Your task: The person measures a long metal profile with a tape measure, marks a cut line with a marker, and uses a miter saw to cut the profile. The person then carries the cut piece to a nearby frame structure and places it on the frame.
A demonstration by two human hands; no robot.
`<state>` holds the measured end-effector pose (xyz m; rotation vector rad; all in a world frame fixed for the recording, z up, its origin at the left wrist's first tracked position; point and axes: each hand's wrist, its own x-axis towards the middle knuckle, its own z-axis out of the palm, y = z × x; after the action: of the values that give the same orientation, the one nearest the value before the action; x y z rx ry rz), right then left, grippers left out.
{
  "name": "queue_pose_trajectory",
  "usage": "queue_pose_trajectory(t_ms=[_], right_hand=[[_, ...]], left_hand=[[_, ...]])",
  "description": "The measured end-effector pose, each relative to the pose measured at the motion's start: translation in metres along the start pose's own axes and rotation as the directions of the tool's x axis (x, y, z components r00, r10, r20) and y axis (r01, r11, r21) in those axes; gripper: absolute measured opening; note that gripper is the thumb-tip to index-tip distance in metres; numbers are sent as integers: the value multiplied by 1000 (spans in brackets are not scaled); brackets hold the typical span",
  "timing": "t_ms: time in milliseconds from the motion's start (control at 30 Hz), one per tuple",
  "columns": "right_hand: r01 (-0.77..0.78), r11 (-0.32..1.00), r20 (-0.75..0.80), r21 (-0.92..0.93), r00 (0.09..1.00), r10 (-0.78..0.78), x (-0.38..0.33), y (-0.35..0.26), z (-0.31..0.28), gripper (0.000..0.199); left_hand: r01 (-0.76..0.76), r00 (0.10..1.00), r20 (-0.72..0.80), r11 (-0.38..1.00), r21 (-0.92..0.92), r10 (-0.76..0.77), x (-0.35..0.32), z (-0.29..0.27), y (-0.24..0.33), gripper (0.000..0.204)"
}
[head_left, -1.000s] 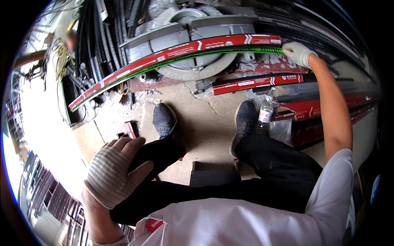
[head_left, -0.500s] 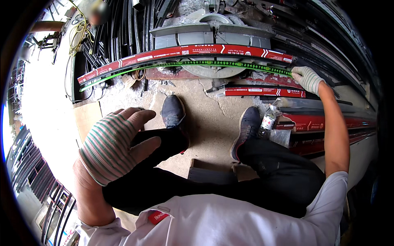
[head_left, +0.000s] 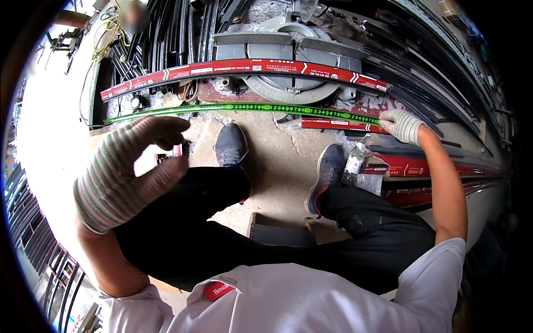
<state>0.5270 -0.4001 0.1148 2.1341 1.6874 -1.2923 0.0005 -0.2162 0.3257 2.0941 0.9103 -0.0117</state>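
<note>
My right hand (head_left: 402, 126), in a striped knit glove, grips the right end of a bright green tape measure blade (head_left: 250, 107). The blade stretches leftward in a long, slightly bowed line across the floor's far side. Beyond it, apart from it, a long dark strip with a red printed face (head_left: 222, 67) lies in front of a saw's round metal base (head_left: 288, 91). My left hand (head_left: 125, 166), gloved alike, is raised at the left over my knee. Its thumb stands apart from the curved fingers and nothing shows between them. A small red and dark object (head_left: 179, 151) is partly hidden behind it.
A shorter red-faced strip (head_left: 333, 124) lies under the tape's right part. A clear bottle (head_left: 353, 165) stands by my right shoe (head_left: 331, 166), near more red-faced lengths (head_left: 413, 165). Black profiles (head_left: 180, 39) are piled at the back. A yellow cable (head_left: 105, 39) hangs far left.
The green blade has come toward me, away from the long red-faced strip. My right hand has come slightly nearer with it. My left hand has shifted left and upward in view.
</note>
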Motion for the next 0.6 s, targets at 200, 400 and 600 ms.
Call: queue_pose_trajectory(t_ms=[200,400,600], right_hand=[[-125,974,138,190,985,99,-5,-26,28,22],[-138,973,125,184,985,116,-5,-24,63,21],[-211,964,181,162,967,181,-26,-39,91,20]], left_hand=[[75,996,53,994,-79,-71,6,-14,-42,48],[8,966,-259,998,-68,-26,53,50,-204,40],[-60,993,-60,891,450,98,75,115,-266,57]])
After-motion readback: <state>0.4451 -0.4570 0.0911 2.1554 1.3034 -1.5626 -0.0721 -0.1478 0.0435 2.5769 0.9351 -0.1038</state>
